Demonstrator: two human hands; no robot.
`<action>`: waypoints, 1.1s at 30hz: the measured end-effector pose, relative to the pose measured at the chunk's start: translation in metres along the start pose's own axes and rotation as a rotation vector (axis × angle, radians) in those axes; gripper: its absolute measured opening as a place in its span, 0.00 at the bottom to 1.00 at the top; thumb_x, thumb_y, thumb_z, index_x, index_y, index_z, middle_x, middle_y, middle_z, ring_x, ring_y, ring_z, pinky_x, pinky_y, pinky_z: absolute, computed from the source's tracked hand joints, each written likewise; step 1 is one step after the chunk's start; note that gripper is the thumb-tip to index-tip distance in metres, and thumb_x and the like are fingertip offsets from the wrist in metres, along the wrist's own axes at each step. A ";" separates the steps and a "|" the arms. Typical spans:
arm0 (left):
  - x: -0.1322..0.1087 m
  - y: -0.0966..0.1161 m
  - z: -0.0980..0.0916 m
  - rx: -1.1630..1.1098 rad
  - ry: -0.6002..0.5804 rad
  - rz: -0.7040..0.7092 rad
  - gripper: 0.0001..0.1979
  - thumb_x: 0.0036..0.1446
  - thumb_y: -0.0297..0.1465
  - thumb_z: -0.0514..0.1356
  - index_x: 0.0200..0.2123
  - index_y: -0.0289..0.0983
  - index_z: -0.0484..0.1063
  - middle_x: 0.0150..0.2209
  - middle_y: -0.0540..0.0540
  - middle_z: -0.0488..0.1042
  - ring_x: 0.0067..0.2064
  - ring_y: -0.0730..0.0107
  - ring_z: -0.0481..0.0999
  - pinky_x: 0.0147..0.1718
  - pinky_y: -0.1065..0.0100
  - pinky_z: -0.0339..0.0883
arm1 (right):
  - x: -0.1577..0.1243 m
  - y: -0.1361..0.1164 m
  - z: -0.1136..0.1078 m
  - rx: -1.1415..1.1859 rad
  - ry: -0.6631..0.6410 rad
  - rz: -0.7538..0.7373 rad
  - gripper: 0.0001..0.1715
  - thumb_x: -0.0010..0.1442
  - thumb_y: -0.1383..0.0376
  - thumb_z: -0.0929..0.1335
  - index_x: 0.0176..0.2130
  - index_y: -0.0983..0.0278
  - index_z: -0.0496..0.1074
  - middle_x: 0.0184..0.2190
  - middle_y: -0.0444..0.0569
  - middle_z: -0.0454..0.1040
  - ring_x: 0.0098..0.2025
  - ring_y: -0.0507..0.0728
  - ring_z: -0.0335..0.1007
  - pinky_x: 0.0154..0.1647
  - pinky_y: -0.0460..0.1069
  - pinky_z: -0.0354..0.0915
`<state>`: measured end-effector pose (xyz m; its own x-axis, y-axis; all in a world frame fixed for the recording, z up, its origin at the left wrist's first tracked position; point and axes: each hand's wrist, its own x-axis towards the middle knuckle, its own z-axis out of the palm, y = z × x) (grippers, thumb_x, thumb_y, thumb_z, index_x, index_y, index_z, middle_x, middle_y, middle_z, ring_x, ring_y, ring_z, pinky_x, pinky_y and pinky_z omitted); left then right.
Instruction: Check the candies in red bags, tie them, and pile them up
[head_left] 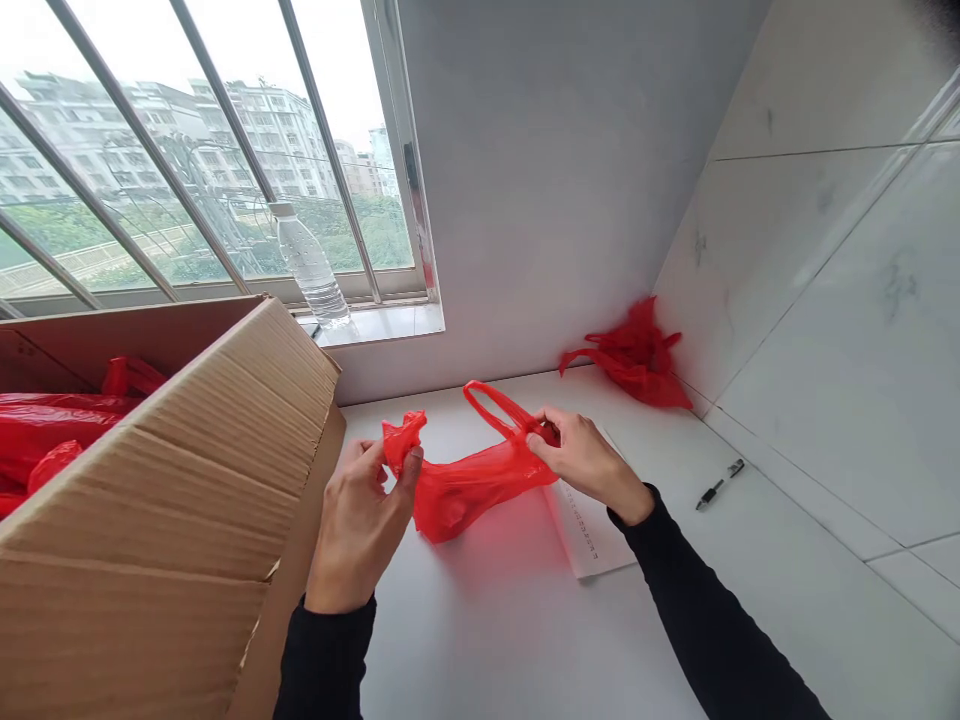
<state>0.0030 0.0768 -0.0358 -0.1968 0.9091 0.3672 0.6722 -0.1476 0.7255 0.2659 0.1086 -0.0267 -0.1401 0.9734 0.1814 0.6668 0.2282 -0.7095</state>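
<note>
A red plastic bag (480, 485) is stretched between my two hands above the white table. My left hand (366, 520) pinches one gathered end of it between thumb and fingers, and a crumpled tuft sticks up there. At the other end my right hand (581, 455) is closed on the bag near its handle, which loops up loose beside the fingers. The lower left part of the bag sags with a rounded bulge; whatever lies inside cannot be made out. Beneath my right hand lies a white printed paper or booklet (589, 535), partly covered.
A cardboard box (217, 440) holding red plastic bags (67, 425) stands close on the left. A clear water bottle (311, 265) is on the windowsill. Another red bag (637, 355) lies in the back corner, with a pen (720, 485) near the tiled wall (847, 300).
</note>
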 end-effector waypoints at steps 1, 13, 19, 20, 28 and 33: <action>-0.001 0.000 -0.003 0.010 0.013 -0.027 0.19 0.61 0.50 0.59 0.25 0.43 0.70 0.30 0.49 0.69 0.30 0.63 0.67 0.30 0.63 0.60 | -0.003 -0.003 -0.002 -0.007 0.055 0.010 0.08 0.66 0.61 0.66 0.43 0.59 0.73 0.33 0.46 0.76 0.33 0.58 0.71 0.36 0.53 0.64; -0.010 0.018 -0.014 -0.317 -0.115 -0.135 0.25 0.55 0.47 0.64 0.53 0.44 0.75 0.37 0.47 0.81 0.36 0.57 0.82 0.34 0.63 0.72 | -0.024 -0.024 0.036 -0.173 -0.268 -0.418 0.16 0.75 0.65 0.58 0.37 0.59 0.69 0.31 0.47 0.73 0.32 0.57 0.69 0.38 0.54 0.65; -0.011 0.023 -0.014 -0.449 -0.157 -0.170 0.23 0.55 0.46 0.63 0.52 0.44 0.69 0.29 0.52 0.78 0.30 0.62 0.81 0.31 0.65 0.73 | -0.026 -0.005 0.047 -0.336 -0.365 -0.248 0.19 0.74 0.64 0.59 0.31 0.59 0.70 0.23 0.45 0.66 0.23 0.55 0.58 0.29 0.53 0.57; -0.012 0.024 -0.015 -0.438 -0.211 -0.172 0.20 0.55 0.46 0.63 0.47 0.43 0.70 0.26 0.52 0.77 0.28 0.62 0.80 0.27 0.67 0.71 | -0.025 -0.002 0.049 -0.345 -0.339 -0.236 0.17 0.73 0.65 0.60 0.35 0.60 0.72 0.25 0.47 0.69 0.25 0.57 0.62 0.30 0.53 0.58; -0.020 0.030 -0.027 -0.276 -0.401 -0.011 0.19 0.57 0.52 0.64 0.29 0.42 0.79 0.30 0.48 0.77 0.32 0.64 0.74 0.28 0.69 0.67 | -0.004 0.022 0.081 -0.332 -0.192 -0.187 0.17 0.64 0.71 0.68 0.52 0.63 0.71 0.40 0.52 0.76 0.42 0.62 0.73 0.38 0.52 0.61; -0.024 0.037 -0.032 -0.241 -0.275 0.196 0.14 0.61 0.49 0.64 0.38 0.49 0.85 0.48 0.47 0.79 0.46 0.59 0.79 0.39 0.69 0.72 | 0.000 0.025 0.088 -0.271 -0.161 -0.204 0.12 0.62 0.75 0.67 0.44 0.62 0.72 0.38 0.49 0.76 0.40 0.60 0.72 0.41 0.52 0.62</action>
<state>0.0095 0.0371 0.0005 0.1381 0.9200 0.3667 0.4855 -0.3856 0.7846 0.2186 0.1158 -0.1041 -0.3889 0.9043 0.1762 0.7795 0.4249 -0.4603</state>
